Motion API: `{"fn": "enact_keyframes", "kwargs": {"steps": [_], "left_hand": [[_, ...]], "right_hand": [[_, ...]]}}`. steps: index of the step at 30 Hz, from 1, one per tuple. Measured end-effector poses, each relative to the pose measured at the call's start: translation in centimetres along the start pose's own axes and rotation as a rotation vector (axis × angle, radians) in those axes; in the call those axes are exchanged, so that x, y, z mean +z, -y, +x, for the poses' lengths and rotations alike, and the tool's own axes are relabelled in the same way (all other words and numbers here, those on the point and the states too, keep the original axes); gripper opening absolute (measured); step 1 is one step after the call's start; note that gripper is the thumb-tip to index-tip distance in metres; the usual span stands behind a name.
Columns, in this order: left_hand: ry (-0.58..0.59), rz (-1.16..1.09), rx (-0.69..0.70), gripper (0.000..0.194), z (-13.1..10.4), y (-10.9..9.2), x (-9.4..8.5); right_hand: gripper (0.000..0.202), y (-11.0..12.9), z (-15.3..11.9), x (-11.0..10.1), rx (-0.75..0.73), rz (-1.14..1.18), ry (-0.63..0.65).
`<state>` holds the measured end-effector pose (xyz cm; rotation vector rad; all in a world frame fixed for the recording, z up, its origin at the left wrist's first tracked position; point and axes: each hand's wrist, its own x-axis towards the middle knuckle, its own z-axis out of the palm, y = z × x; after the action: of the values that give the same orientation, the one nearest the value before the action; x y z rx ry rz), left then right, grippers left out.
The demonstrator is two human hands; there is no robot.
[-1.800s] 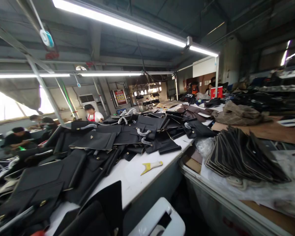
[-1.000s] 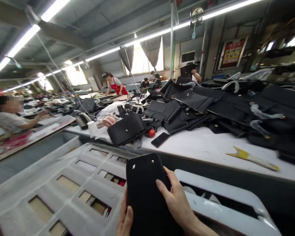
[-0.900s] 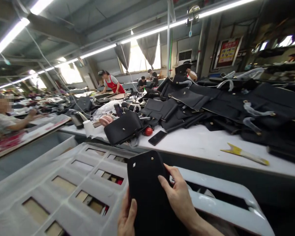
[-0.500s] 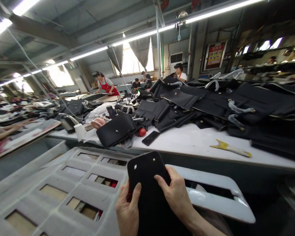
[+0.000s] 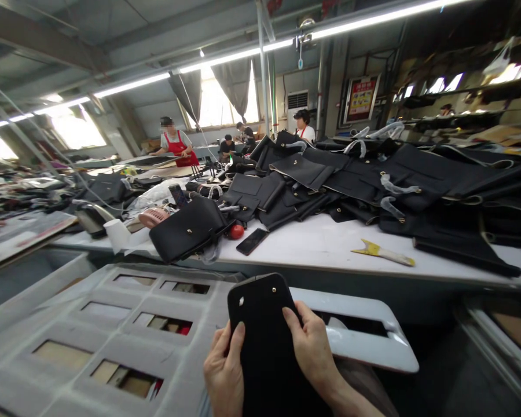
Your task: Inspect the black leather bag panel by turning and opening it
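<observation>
A black bag panel [image 5: 264, 341] with rounded upper corners stands before me, its lower end running out of view. Near its top edge are a small gold stud at the right and a small pale slot or fitting at the left. My left hand [image 5: 226, 365] grips the left edge, thumb on the face and fingers behind. On the opposite edge, my right hand [image 5: 313, 346] holds the panel the same way. A white board with a long cut-out [image 5: 364, 350] lies behind my right hand.
Across the white worktable [image 5: 312, 246] lie piled black bag parts [image 5: 399, 179], a black bag [image 5: 186, 231], a phone [image 5: 252, 241], a red ball-like object [image 5: 236, 231] and a yellow-and-white tool [image 5: 384, 252]. A grey plastic crate [image 5: 113, 284] sits front left. Co-workers stand beyond.
My view has turned a little to the right, so the table and crate appear farther left. Both hands keep hold of the bag panel, which sits nearly the same in front of me.
</observation>
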<state>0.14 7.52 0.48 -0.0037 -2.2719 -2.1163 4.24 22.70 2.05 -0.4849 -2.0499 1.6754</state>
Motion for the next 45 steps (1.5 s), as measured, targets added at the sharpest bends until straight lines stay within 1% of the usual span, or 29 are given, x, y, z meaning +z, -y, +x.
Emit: {"fn": "enact_keyframes", "kwargs": {"steps": [2, 4, 7, 8, 9, 11, 12, 13, 14, 16, 17, 19, 21, 23, 24, 26, 28, 30, 31, 34, 37, 39, 41, 43, 45], "left_hand": [[0.016, 0.003, 0.000, 0.041, 0.5, 0.5, -0.1], [0.023, 0.007, 0.023, 0.043, 1.5, 0.6, -0.2], [0.042, -0.016, 0.144, 0.047, 4.0, -0.4, -0.3], [0.089, -0.055, 0.168, 0.048, 4.9, -0.9, -0.2], [0.170, -0.111, 0.158, 0.049, 5.7, -1.5, 0.0], [0.356, -0.228, 0.089, 0.053, 7.1, -2.7, 0.5], [0.427, -0.271, 0.063, 0.055, 7.6, -3.1, 0.7], [0.470, -0.289, 0.061, 0.056, 8.0, -3.4, 0.9], [0.480, -0.286, 0.081, 0.056, 8.2, -3.6, 1.1], [0.461, -0.242, 0.139, 0.053, 8.2, -3.6, 1.4], [0.462, -0.217, 0.149, 0.051, 8.2, -3.6, 1.4], [0.469, -0.173, 0.156, 0.047, 8.0, -3.5, 1.3], [0.477, -0.144, 0.169, 0.046, 7.9, -3.6, 1.1], [0.482, -0.129, 0.183, 0.047, 8.0, -4.1, 0.9], [0.490, -0.122, 0.181, 0.047, 8.3, -4.3, 0.7], [0.534, -0.108, 0.156, 0.047, 9.0, -5.0, 0.6], [0.622, -0.078, 0.113, 0.044, 10.1, -5.8, 0.5], [0.747, -0.023, 0.087, 0.040, 11.3, -6.6, 0.6], [0.817, 0.013, 0.076, 0.037, 11.9, -7.0, 0.8], [1.019, 0.148, 0.071, 0.038, 13.4, -8.0, 1.5], [1.159, 0.227, 0.094, 0.044, 14.1, -8.6, 2.0], [1.222, 0.234, 0.081, 0.046, 14.2, -8.9, 2.2], [1.263, 0.245, 0.067, 0.047, 14.1, -9.2, 2.2], [1.269, 0.287, 0.124, 0.046, 13.8, -9.4, 2.3], [1.251, 0.333, 0.203, 0.046, 13.6, -9.5, 2.4]], "right_hand": [[0.043, -0.5, 0.3, -0.3, 0.010, 0.018, -0.016], [0.045, -0.9, 0.6, -0.5, 0.023, 0.061, -0.024], [0.045, -1.3, 0.4, -0.5, 0.036, 0.132, -0.009], [0.045, -1.4, 0.2, -0.5, 0.036, 0.145, 0.003], [0.044, -1.5, 0.1, -0.5, 0.034, 0.149, 0.011], [0.043, -1.7, -0.1, -0.7, 0.035, 0.132, 0.026], [0.042, -1.7, 0.0, -1.0, 0.040, 0.115, 0.040], [0.042, -1.7, 0.2, -1.3, 0.045, 0.092, 0.062], [0.041, -1.6, 0.7, -1.7, 0.051, 0.062, 0.087], [0.044, -1.0, 2.0, -2.4, 0.032, -0.019, 0.113], [0.047, -0.6, 2.9, -2.6, -0.018, -0.073, 0.111], [0.052, 0.6, 4.7, -2.8, -0.192, -0.211, 0.117], [0.051, 1.7, 6.2, -2.5, -0.391, -0.347, 0.192], [0.041, 2.6, 7.0, -2.0, -0.500, -0.411, 0.271], [0.032, 2.9, 7.2, -1.7, -0.526, -0.409, 0.282], [0.017, 3.3, 7.0, -1.2, -0.577, -0.358, 0.248], [0.011, 3.6, 6.6, -0.9, -0.645, -0.318, 0.185], [0.012, 3.8, 6.2, -0.7, -0.718, -0.310, 0.147], [0.014, 3.9, 6.0, -0.7, -0.751, -0.306, 0.148], [0.021, 3.7, 5.4, -0.7, -0.829, -0.295, 0.202], [0.023, 2.9, 4.3, -1.0, -0.902, -0.314, 0.239], [0.025, 2.5, 3.4, -1.4, -0.952, -0.326, 0.263], [0.027, 2.6, 2.4, -1.9, -0.992, -0.341, 0.302], [0.028, 3.1, 1.8, -2.4, -1.019, -0.377, 0.337], [0.028, 3.8, 1.9, -2.7, -1.003, -0.430, 0.354]]}}
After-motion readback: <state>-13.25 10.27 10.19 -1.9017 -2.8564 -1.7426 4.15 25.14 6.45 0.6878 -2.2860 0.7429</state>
